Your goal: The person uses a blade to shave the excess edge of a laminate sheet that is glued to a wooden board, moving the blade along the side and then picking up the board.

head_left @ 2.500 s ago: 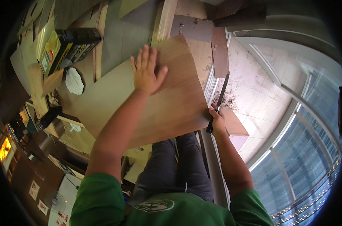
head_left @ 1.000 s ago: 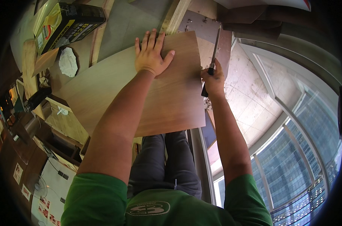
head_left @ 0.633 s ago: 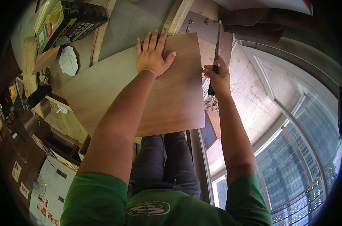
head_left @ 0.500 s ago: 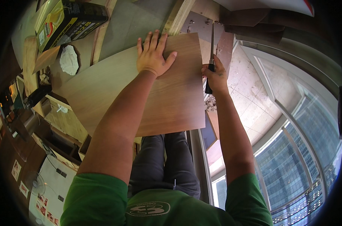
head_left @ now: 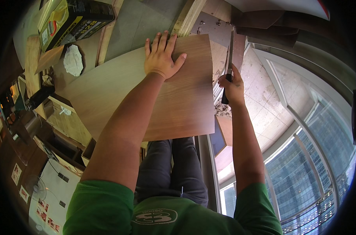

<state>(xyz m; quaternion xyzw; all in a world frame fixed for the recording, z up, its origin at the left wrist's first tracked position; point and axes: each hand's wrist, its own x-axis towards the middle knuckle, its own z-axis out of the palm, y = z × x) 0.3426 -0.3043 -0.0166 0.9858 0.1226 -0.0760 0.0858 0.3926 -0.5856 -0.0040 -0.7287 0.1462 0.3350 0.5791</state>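
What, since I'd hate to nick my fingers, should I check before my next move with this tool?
1. Left hand flat on the wood panel: ok.
2. Left hand clear of the blade: ok, they are well apart.
3. Right hand closed on the black-handled tool: ok.
4. Blade clear of the panel's right edge: ok, a gap shows.
5. Area near the right hand free of scraps: not ok, some lie scattered there.
6. Panel supported underneath: cannot tell, its underside is hidden.

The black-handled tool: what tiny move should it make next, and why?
Perhaps the right hand could ease the black-handled tool leftward to the wood-coloured panel, because the tool appears apart from the panel's right edge while the left hand lies flat on top.
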